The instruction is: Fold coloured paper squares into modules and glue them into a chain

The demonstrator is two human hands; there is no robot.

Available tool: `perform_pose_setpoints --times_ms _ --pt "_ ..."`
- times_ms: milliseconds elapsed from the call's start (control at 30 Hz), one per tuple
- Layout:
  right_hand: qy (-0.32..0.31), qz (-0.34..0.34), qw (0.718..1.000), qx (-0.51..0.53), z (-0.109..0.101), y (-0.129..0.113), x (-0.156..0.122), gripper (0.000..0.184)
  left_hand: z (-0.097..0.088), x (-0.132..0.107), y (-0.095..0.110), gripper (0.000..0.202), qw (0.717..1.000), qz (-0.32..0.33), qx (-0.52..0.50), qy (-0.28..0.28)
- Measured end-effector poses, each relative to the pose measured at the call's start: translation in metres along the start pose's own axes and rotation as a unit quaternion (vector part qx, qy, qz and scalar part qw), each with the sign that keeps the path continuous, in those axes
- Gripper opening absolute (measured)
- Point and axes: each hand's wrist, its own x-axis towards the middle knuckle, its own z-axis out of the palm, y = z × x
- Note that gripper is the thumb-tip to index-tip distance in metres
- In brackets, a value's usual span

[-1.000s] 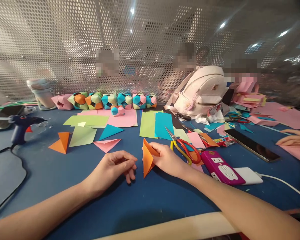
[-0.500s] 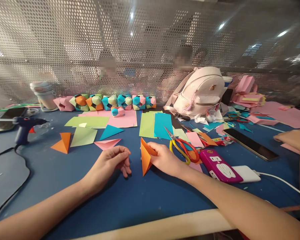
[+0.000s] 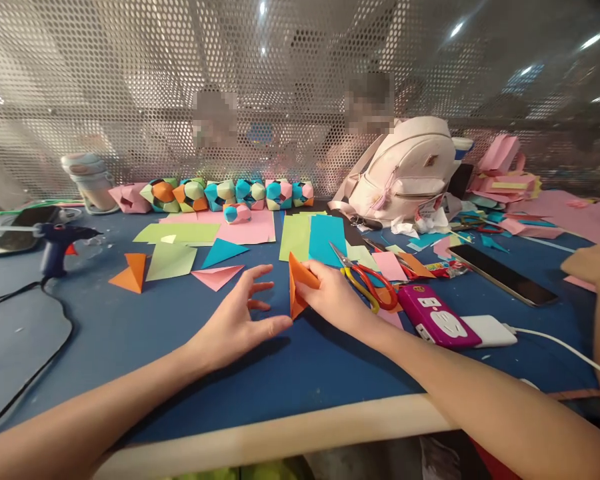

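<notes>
My right hand (image 3: 335, 298) is closed on a folded orange paper piece (image 3: 299, 285), pinching its right side above the blue table. Just left of it, my left hand (image 3: 243, 313) has its fingers spread, the thumb tip close to the orange paper's lower corner; I cannot tell whether they touch. Beyond my left hand lie a folded pink paper piece (image 3: 217, 277) and a folded blue paper piece (image 3: 225, 252). Another folded orange paper piece (image 3: 131, 274) rests farther left beside a light green sheet (image 3: 171, 262).
Scissors (image 3: 365, 280) with red and yellow handles lie right of my right hand, near a purple case (image 3: 439, 316) and a phone (image 3: 503, 274). A glue gun (image 3: 57, 248) stands at left. Folded paper balls (image 3: 190, 195) line the back by a backpack (image 3: 405, 173). Another person's arm (image 3: 597, 267) is at far right.
My left hand has opened from loosely curled fingers and moved right, nearer the orange paper. In my right hand, the orange paper has turned slightly. The view has shifted a little.
</notes>
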Motion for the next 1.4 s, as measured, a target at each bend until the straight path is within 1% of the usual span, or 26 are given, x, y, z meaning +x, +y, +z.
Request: perform_pose_setpoints --times_ms 33,100,200,300,367,433,500,533,600,700,800,900,967,1067,1167,1267,1333,1400 --pt "0.004 -0.001 1.000 -0.010 0.001 0.000 -0.001 0.018 0.004 -0.001 0.001 0.075 1.000 0.010 0.019 -0.005" --pt "0.001 -0.010 1.000 -0.015 0.002 -0.001 -0.003 0.019 0.010 -0.001 0.002 0.076 0.999 0.030 0.045 0.006" --pt "-0.007 -0.028 0.999 -0.017 0.005 -0.002 -0.006 0.020 0.013 0.003 0.001 0.067 0.998 0.034 0.046 0.029" --pt "-0.013 -0.035 0.999 -0.017 0.006 -0.004 -0.007 0.017 0.009 0.008 -0.001 0.058 0.999 -0.006 -0.027 0.028" --pt "-0.028 -0.028 0.999 -0.001 0.005 -0.004 -0.007 0.016 0.005 0.010 0.000 0.052 0.993 -0.039 -0.104 0.024" --pt "-0.048 -0.017 0.998 0.029 0.004 -0.004 -0.007 0.017 0.003 0.010 0.003 0.040 0.986 -0.060 -0.154 0.018" --pt "-0.071 -0.003 0.995 0.066 0.003 -0.004 -0.006 0.017 0.001 0.010 0.005 0.027 0.984 -0.072 -0.164 0.011" --pt "-0.083 0.005 0.993 0.082 0.002 -0.003 -0.005 0.017 0.001 0.011 0.005 0.023 0.984 -0.078 -0.161 0.009" --pt "-0.101 0.015 0.990 0.095 0.001 -0.002 -0.003 0.019 -0.001 0.011 0.005 0.021 0.983 -0.092 -0.158 0.005" --pt "-0.109 0.020 0.991 0.068 0.000 0.002 0.000 0.021 -0.004 0.014 0.002 0.023 0.983 -0.106 -0.151 0.004" --pt "-0.118 0.021 0.988 0.094 0.002 0.009 0.003 0.016 -0.005 0.015 -0.001 0.021 0.988 -0.097 -0.121 -0.001" --pt "-0.120 0.024 0.985 0.123 0.004 0.013 0.003 0.020 -0.004 0.015 -0.002 0.022 0.994 -0.077 -0.075 -0.018" --pt "-0.121 0.026 0.988 0.095 0.005 0.014 0.003 0.017 -0.003 0.014 -0.001 0.023 0.998 -0.062 -0.025 -0.023" --pt "-0.121 0.014 0.992 0.039 0.004 0.013 0.001 0.011 -0.004 0.012 -0.001 0.019 0.996 -0.034 0.087 -0.003" --pt "-0.100 -0.018 0.995 -0.017 0.005 0.015 0.000 0.011 -0.008 0.012 -0.004 0.018 0.983 0.007 0.185 0.018" --pt "-0.081 -0.073 0.993 -0.048 0.007 0.017 0.000 0.014 -0.014 0.014 -0.008 0.019 0.966 0.061 0.251 0.035" --pt "-0.078 -0.114 0.989 -0.050 0.009 0.018 -0.001 0.014 -0.017 0.016 -0.010 0.020 0.959 0.071 0.274 0.033" --pt "-0.079 -0.143 0.985 -0.054 0.011 0.017 -0.002 0.013 -0.019 0.017 -0.012 0.021 0.956 0.063 0.285 0.021"
